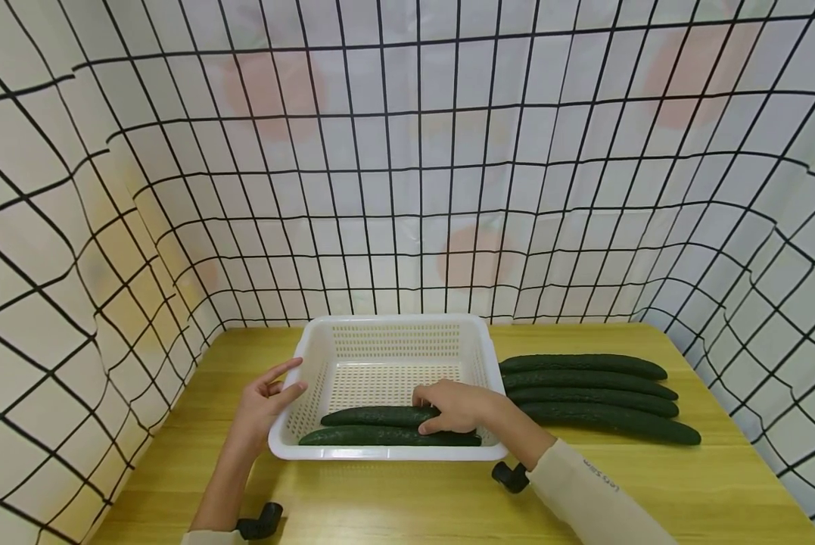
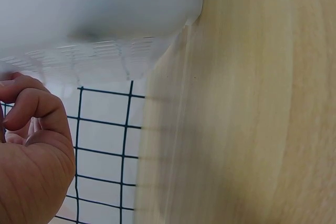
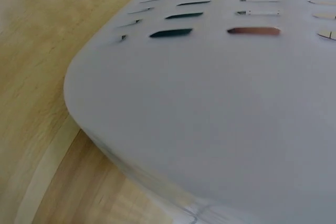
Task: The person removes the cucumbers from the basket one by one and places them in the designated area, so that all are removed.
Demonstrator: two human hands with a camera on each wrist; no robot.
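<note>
Cucumbers [image 1: 373, 415]: two inside basket [image 1: 393, 453], four remained beside it; right hand [image 1: 458, 406] held rear inside one; left hand [image 1: 257, 406], wide, touched basket.

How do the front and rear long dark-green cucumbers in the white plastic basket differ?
The right hand grips the rear cucumber, not the front cucumber. The front cucumber lies by the near wall of the basket; the rear cucumber lies farther in. The front cucumber's left end reaches farther left than the rear cucumber's. Both are dark green.
</note>
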